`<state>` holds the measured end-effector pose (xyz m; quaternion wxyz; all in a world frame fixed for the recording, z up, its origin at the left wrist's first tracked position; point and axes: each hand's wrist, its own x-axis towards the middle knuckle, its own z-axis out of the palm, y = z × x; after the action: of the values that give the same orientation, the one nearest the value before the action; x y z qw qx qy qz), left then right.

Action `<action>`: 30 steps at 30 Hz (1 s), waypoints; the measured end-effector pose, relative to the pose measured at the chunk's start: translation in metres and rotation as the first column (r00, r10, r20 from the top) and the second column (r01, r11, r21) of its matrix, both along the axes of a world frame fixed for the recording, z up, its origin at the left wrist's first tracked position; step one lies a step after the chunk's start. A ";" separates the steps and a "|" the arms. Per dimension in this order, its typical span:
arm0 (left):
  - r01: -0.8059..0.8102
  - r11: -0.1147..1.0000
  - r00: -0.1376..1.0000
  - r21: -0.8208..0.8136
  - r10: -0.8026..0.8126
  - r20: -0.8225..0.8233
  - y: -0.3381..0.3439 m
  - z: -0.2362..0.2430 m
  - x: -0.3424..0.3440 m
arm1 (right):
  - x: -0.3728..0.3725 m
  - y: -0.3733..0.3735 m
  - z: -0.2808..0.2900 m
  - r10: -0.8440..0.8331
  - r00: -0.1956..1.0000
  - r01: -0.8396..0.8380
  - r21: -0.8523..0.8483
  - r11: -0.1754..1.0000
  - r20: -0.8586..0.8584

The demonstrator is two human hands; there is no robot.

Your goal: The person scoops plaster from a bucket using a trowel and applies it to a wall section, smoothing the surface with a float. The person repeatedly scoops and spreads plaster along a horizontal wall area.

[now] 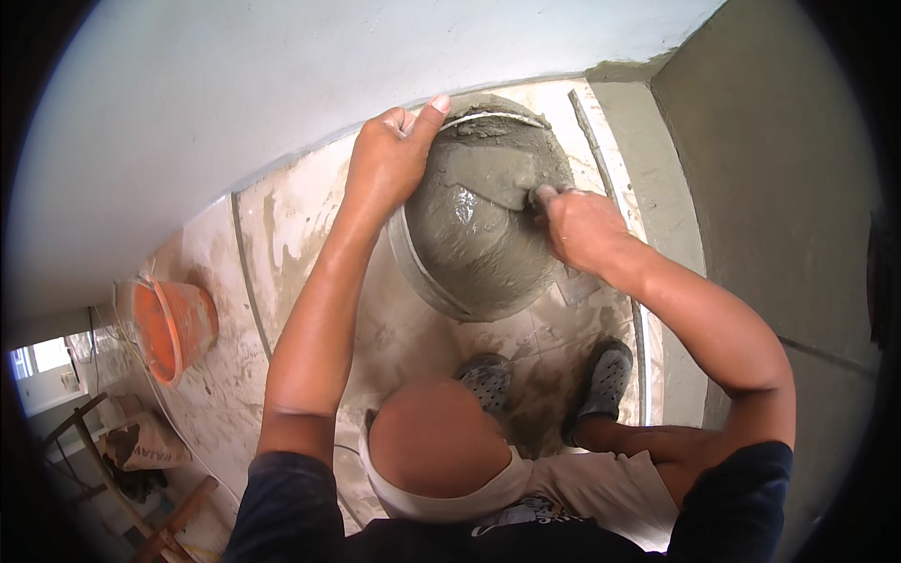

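A round mortar tub [413, 258] sits before me, with wet grey mortar [469, 249] coating its inside and rim. The fingers of my left hand [392, 155] are closed on the tub's far left rim, thumb up. In my right hand [587, 227] is the handle of a trowel [488, 174], whose mortar-smeared blade lies against the mortar in the tub. Mortar covers the blade, so its exact outline is hard to make out. The handle is mostly hidden by my fingers.
An orange bucket [178, 328] lies tilted at the left. Beyond it are a paper sack [145, 443] and a wooden frame [89, 436]. A long thin strip [593, 141] runs along the right of the smeared tile floor [291, 225]. Grey plastered wall [770, 188] rises at the right.
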<state>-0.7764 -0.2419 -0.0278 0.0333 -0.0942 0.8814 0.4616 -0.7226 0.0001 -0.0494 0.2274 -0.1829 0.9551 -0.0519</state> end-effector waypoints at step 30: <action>-0.007 0.973 1.000 -0.233 0.009 0.008 0.070 0.017 -0.008 | -0.011 0.115 -0.021 0.016 0.887 0.271 -0.548 0.791 0.462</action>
<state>-0.7849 -0.1722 -0.0106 0.0243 -0.1033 0.9289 0.3549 -0.7339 0.1154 -0.0702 0.3651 -0.1616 0.8219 -0.4063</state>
